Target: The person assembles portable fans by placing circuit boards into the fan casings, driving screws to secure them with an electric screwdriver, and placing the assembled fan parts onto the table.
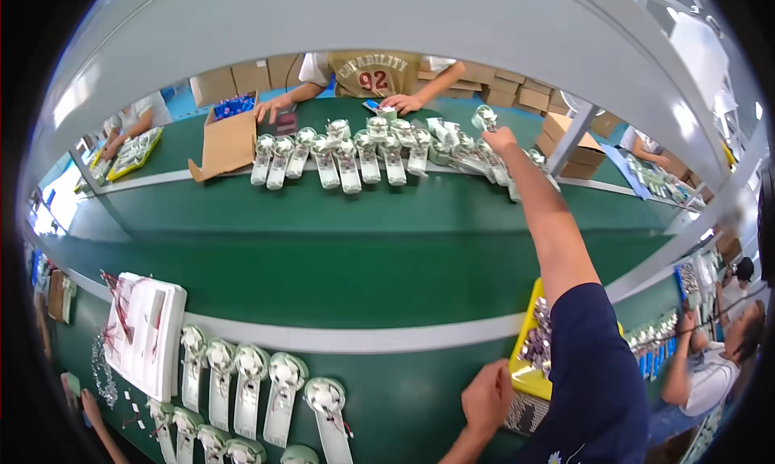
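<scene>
My right hand, on an outstretched arm, reaches across the green conveyor to the far bench. Its fingers are closed on a white and pale-green housing with a round head, raised over a row of similar housings. Low in the picture, my left hand is curled beside a yellow tray of small shiny metal parts; whatever its fingers may hold is hidden. To its left, several long-handled housings lie in rows on the near bench, white parts and thin wires in their round heads.
A green conveyor runs between two metal rails. A white foam block with red wires lies at left. Across stands a co-worker, hands at the housings, beside an open cardboard box. A metal post rises at right.
</scene>
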A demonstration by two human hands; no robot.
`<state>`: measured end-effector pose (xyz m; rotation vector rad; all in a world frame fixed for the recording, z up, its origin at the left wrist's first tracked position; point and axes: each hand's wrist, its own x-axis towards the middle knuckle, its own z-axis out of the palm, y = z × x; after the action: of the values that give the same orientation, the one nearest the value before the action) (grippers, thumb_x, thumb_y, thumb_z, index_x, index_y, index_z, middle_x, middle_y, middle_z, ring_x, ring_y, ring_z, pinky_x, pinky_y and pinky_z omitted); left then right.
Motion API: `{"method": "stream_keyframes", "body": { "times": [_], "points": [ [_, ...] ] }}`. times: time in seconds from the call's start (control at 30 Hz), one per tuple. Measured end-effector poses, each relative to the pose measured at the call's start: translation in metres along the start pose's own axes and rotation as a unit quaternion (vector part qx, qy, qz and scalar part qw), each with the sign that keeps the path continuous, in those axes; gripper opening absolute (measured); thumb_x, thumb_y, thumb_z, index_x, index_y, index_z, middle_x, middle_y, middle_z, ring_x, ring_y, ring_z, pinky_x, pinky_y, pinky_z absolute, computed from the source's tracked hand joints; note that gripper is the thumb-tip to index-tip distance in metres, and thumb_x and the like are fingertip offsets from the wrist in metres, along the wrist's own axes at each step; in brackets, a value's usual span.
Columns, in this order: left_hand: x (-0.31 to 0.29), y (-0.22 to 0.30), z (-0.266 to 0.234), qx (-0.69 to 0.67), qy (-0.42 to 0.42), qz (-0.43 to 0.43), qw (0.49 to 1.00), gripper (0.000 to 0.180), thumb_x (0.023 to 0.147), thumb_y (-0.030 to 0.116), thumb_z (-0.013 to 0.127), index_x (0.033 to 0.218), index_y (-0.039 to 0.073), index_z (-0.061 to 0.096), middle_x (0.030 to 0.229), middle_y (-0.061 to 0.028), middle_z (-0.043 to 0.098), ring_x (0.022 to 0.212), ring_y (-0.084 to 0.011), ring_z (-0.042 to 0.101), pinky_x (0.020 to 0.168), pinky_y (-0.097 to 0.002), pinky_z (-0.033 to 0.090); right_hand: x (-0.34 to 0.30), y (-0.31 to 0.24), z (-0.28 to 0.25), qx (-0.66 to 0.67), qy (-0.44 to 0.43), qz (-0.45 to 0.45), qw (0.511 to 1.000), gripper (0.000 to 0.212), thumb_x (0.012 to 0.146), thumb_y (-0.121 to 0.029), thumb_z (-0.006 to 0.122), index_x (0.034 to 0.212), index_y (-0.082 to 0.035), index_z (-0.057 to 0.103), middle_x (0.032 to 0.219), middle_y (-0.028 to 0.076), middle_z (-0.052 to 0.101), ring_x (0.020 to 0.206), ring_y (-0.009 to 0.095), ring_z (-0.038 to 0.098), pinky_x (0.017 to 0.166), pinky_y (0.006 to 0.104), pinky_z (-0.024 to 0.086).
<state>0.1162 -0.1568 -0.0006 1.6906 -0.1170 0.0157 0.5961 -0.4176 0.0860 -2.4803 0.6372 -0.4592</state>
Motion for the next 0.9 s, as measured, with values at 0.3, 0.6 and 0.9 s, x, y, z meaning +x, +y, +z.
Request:
{"method": "stream_keyframes", "body": {
  "times": [0.3,0.6,0.9],
  "points": [
    [-0.004,0.012,-0.022,-0.218,-0.004,-0.116,0.969,0.016,0.101,0.002,0.054,0.112,-0.003,0.064,0.084,-0.0067,0.065,0.071,-0.015,0.061,0.066,-0.0268,0.05,0.039,0.0,0.041,0.002,0.054,0.052,0.997,0.049,0.073,-0.036,0.075,0.108,-0.001,0.073,0.113,0.022,0.071,0.107,0.036,0.068,0.091,0.0427,0.053],
    [-0.002,0.006,-0.016,-0.202,-0.017,-0.097,0.974,0.016,0.1,0.004,0.058,0.112,-0.002,0.065,0.087,-0.01,0.065,0.074,-0.0143,0.061,0.07,-0.0267,0.051,0.05,-0.006,0.038,-0.013,-0.007,0.096,0.995,0.048,0.077,-0.032,0.072,0.115,-0.002,0.07,0.123,0.022,0.067,0.118,0.038,0.063,0.098,0.0439,0.051],
    [-0.003,-0.015,-0.002,-0.253,-0.002,-0.039,0.967,0.019,0.101,0.003,0.053,0.114,-0.005,0.064,0.081,-0.0066,0.065,0.07,-0.0111,0.061,0.065,-0.0256,0.052,-0.005,0.008,-0.046,-0.121,0.035,-0.071,0.989,0.067,0.089,-0.059,0.061,0.112,0.003,0.07,0.116,0.024,0.069,0.108,0.041,0.066,0.095,0.0484,0.051]
  ]
}}
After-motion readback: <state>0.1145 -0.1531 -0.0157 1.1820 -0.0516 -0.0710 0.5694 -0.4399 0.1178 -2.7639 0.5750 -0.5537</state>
